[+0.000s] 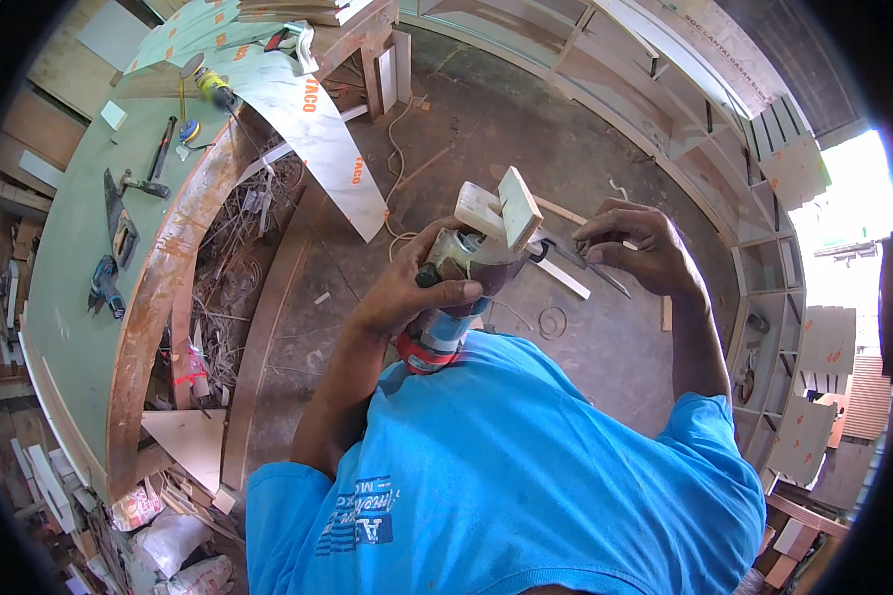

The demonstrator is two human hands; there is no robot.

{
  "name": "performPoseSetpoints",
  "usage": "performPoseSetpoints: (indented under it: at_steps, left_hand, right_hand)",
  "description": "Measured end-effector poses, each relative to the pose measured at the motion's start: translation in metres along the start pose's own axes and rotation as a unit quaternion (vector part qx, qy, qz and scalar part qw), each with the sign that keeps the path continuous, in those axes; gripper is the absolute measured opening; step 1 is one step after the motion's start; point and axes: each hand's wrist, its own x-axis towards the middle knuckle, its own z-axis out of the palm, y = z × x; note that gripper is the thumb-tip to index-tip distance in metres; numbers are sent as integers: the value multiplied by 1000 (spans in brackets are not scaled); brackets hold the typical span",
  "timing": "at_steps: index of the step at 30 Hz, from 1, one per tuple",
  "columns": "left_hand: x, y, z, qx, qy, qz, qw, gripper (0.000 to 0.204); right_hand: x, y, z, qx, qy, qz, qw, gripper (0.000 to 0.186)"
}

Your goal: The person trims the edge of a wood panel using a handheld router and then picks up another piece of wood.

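My left hand (425, 288) grips a power tool (448, 327), apparently a router, with a blue and red body held upright against my blue shirt. Its top end has a dark, scuffed housing and pale wooden pieces (516, 206) attached, standing at an angle. My right hand (630, 243) is raised to the right of that top end, apart from it, with fingers curled and thumb near the fingertips; whatever they may hold is too small to make out. Below the right hand, a long narrow grey piece (610, 283) and a white strip (561, 277) appear lower down.
At left stands a curved green-topped bench (89, 387) with a drill (106, 288), saw, hammer and marble-patterned sheet (318, 149). Scrap wood and sacks (169, 545) lie at lower left. Cables cross the floor (456, 129); shelving (685, 129) and leaning boards line the right.
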Motion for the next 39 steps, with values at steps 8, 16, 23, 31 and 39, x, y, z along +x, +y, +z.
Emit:
performPoseSetpoints:
  at_steps: [8, 16, 23, 31, 39]
  left_hand:
    - [-2, 3, -1, 15, 0, 4, 1000, 87]
    - [-3, 4, -2, 2, -2, 1, 1000, 86]
    - [-5, -1, -7, 13, 2, 17, 1000, 84]
    - [-10, 3, -7, 24, 2, 42, 999, 83]
    - [-27, 16, 7, 54, 47, 73, 995, 79]
  right_hand:
    - [2, -6, 6, 2, 10, 34, 999, 25]
    - [2, -2, 12, -44, 29, 72, 996, 32]
    - [13, -12, 7, -139, -23, -107, 984, 26]
    - [20, -21, 8, -205, -71, -165, 962, 19]
    - [37, -21, 17, -213, -61, -203, 954, 21]
